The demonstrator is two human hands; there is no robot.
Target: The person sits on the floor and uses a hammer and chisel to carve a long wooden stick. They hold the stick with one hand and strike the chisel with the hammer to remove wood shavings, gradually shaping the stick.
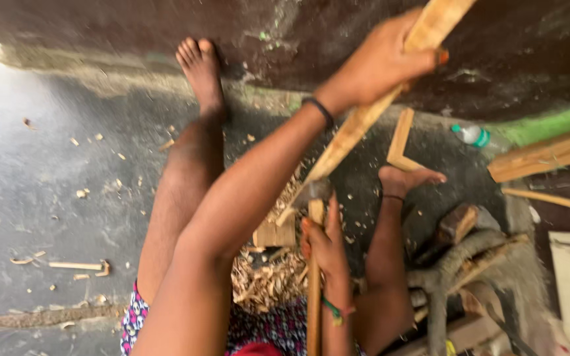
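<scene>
The left hand (377,62) has its fingers clamped on a long pale wooden batten (364,118), which slants down to a small wooden block (274,234). Just beside the block, the right hand (324,244) grips an upright wooden-handled hatchet (314,264), head at the batten's lower tip.

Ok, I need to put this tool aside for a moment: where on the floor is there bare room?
The grey floor left of the left leg is mostly bare, with only scattered chips and one thin sliver. Between the legs, shavings pile up. Right of the right foot, logs and planks crowd the ground.
</scene>
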